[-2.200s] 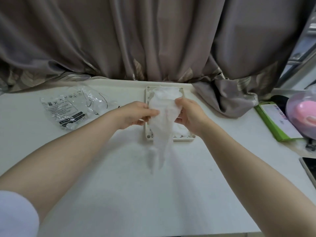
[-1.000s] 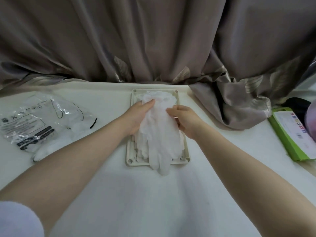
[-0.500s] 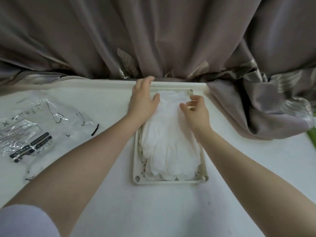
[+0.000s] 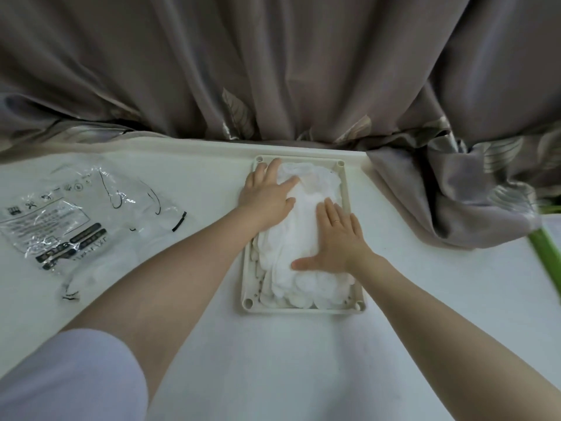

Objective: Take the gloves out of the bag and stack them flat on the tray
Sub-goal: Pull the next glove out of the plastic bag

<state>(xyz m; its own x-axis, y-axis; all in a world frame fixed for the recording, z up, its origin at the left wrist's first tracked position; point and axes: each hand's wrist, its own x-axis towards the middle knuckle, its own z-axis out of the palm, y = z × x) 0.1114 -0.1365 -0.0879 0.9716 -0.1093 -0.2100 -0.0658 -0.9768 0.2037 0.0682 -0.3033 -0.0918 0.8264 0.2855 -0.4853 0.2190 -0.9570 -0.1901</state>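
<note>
A cream rectangular tray [image 4: 299,311] lies on the white table near the curtain. White gloves [image 4: 299,235] are stacked in it, fingertips toward me. My left hand [image 4: 267,196] lies flat on the far left part of the stack, its fingers straight and reaching the tray's far rim. My right hand [image 4: 337,238] presses flat on the middle right of the stack, thumb spread toward the left. A clear plastic bag [image 4: 82,220] with black print lies on the table to the left, with white material showing inside it.
A grey-brown curtain [image 4: 273,71] hangs along the table's far edge and bunches onto the table at the right [image 4: 455,192]. A green-edged object [image 4: 546,247] pokes in at the right border.
The glove I held up over the tray now lies on the stack. Both hands have let go and lie flat on it; my right hand slid nearer along the stack.
</note>
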